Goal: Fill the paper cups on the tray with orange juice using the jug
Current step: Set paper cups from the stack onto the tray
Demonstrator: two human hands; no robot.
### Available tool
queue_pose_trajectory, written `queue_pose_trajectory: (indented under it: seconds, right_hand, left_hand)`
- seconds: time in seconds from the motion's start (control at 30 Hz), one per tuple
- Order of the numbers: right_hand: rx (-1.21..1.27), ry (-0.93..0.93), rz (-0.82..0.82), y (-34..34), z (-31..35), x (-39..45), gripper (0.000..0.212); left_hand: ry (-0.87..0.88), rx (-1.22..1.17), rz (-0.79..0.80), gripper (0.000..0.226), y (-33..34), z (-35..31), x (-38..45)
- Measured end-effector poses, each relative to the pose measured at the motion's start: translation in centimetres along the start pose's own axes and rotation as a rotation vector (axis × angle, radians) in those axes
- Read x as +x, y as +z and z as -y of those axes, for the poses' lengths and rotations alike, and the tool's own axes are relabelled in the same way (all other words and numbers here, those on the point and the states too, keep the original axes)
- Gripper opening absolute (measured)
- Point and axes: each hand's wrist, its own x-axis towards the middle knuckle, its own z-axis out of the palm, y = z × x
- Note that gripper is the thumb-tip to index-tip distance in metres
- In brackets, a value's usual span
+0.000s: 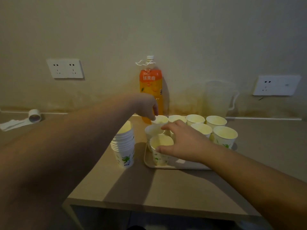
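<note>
Several white paper cups with green leaf prints stand on a pale tray [167,166] on the table. My right hand [181,143] reaches over the tray, thumb and fingers around the rim of the nearest cup [160,149]. My left hand [147,107] hangs over the back-left cup [160,120], fingertips touching its rim. A clear plastic jug [217,98] stands at the wall behind the tray and looks empty. An orange juice bottle [151,87] with a white cap stands at the wall, partly behind my left hand.
A stack of spare paper cups [124,146] stands just left of the tray. A roll of tape [34,115] and white paper lie on the far left ledge. Wall sockets [65,68] sit left and right. The table's front edge is near me.
</note>
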Motion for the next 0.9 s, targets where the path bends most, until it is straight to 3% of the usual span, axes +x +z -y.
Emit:
queue_pose_trajectory:
  seconds: [0.17,0.3,0.5,0.9]
  right_hand:
    - [-0.037,0.083,-0.039,-2.0,-1.3,4.4,0.055]
    - [-0.136,0.086,0.047,-2.1,-2.3,7.8,0.039]
    - [-0.227,0.026,0.094,-1.4,-2.4,10.3,0.026]
    - [-0.349,-0.085,0.084,-0.3,-2.0,12.5,0.009]
  left_hand:
    - [-0.009,-0.031,0.091,0.032,0.1,1.0,1.8]
    - [-0.026,-0.085,0.145,0.031,0.8,1.2,2.4]
    - [-0.067,-0.174,0.198,0.014,1.8,2.2,3.0]
    - [-0.188,-0.228,0.329,0.021,2.6,2.5,3.7]
